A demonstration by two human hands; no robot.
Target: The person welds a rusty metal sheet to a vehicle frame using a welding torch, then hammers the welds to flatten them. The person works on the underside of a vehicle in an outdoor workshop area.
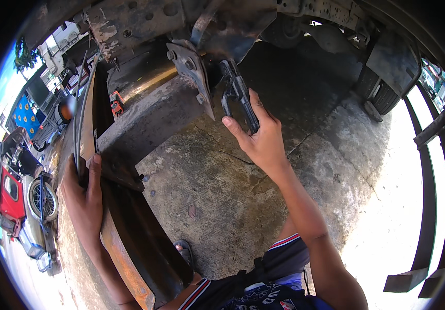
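My right hand (265, 138) is closed around a black two-handled clamp (241, 94), held upright with its jaws at the top. Those jaws are close beside a bolted steel bracket (190, 67) under the vehicle frame; whether they touch it I cannot tell. On the left, my left hand (84, 194) grips the edge of a long rusty steel bumper beam (147, 248), its thumb on the near side. Thin grey rods or cables (81, 98) run up from that hand along the beam. A flat grey steel crosspiece (152, 119) joins the beam to the bracket side.
Overhead spans the vehicle chassis (145, 23), with a wheel (385, 98) at the far right. An orange tool (116, 103) sits beyond the crosspiece. Parked at left is a red sidecar vehicle (11, 188). Dark bars (426, 206) curve down the right side above stained concrete (202, 206).
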